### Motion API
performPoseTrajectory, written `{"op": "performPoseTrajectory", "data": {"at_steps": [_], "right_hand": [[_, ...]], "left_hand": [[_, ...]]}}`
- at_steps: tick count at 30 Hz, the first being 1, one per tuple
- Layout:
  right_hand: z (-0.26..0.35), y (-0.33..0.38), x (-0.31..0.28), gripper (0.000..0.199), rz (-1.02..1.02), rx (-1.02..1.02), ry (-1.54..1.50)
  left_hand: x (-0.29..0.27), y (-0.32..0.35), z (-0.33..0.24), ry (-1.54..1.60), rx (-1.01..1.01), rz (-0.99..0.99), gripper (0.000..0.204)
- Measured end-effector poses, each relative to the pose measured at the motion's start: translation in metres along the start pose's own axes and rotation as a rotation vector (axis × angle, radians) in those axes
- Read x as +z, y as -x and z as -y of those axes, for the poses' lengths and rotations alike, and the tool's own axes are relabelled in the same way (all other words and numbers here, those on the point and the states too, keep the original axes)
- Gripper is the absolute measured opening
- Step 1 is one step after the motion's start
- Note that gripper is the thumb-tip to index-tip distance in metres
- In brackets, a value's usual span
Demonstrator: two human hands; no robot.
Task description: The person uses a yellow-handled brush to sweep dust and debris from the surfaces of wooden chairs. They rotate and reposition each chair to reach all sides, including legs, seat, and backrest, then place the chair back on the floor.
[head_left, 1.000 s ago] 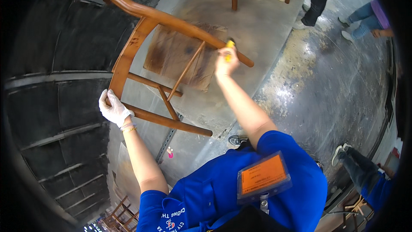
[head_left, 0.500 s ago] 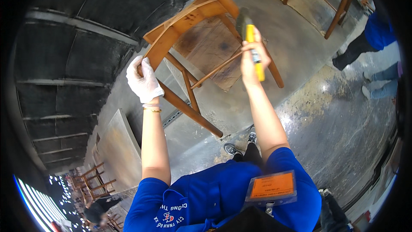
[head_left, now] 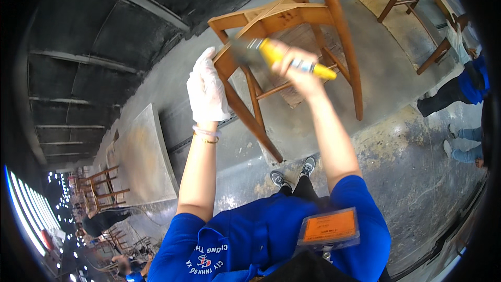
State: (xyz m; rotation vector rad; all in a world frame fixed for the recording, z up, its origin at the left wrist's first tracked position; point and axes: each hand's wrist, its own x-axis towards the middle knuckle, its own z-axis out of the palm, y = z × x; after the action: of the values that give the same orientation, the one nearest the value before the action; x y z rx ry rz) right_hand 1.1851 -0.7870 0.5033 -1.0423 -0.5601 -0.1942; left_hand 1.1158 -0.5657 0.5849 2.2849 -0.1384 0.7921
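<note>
A brown wooden chair frame [head_left: 266, 16] stands tilted in front of me, with several legs and thin rails showing. My left hand [head_left: 206, 86], in a white glove, is beside the frame's near left corner, fingers stretched upward; whether it touches the wood I cannot tell. In my bare right hand [head_left: 298, 68] is a yellow-handled brush [head_left: 271, 52], held across the frame. Its dark bristle end, blurred by motion, points left toward that same corner, close to the gloved hand.
A stained brown sheet [head_left: 308, 47] lies beneath the chair on grey concrete. Another wooden chair [head_left: 399, 2] stands at far right, near people in blue clothing [head_left: 472, 81]. A grey board [head_left: 141, 156] leans at left, below a dark panelled wall [head_left: 88, 47]. More wooden chairs [head_left: 102, 185] are at lower left.
The brush has swung from upright at the chair's right side to lying leftward across the frame. My left hand's fingers have straightened from their grip on the chair. The view has shifted.
</note>
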Motion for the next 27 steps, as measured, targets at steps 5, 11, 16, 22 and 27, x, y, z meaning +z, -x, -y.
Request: {"op": "performPoseTrajectory", "data": {"at_steps": [5, 11, 16, 22, 27], "right_hand": [[-0.013, -0.04, 0.004, 0.021, -0.429, -0.212, 0.376], [0.02, -0.008, 0.046, 0.017, 0.338, -0.114, 0.206], [0.006, 0.049, 0.027, 0.01, 0.548, -0.181, 0.56], [-0.05, 0.261, -0.017, 0.007, 0.87, -0.175, 1.059], [-0.03, 0.258, 0.0, 0.015, 1.122, 0.435, 0.965]], "left_hand": [[-0.007, -0.009, -0.012, -0.007, -0.126, 0.066, 0.063], [-0.005, -0.044, 0.004, 0.54, -0.439, 0.186, 0.094], [-0.003, -0.057, 0.013, 0.297, -0.266, 0.236, 0.084], [0.015, -0.063, 0.026, 0.339, -0.083, 0.196, 0.041], [0.027, -0.069, 0.043, 0.488, -0.114, 0.21, 0.031]]}}
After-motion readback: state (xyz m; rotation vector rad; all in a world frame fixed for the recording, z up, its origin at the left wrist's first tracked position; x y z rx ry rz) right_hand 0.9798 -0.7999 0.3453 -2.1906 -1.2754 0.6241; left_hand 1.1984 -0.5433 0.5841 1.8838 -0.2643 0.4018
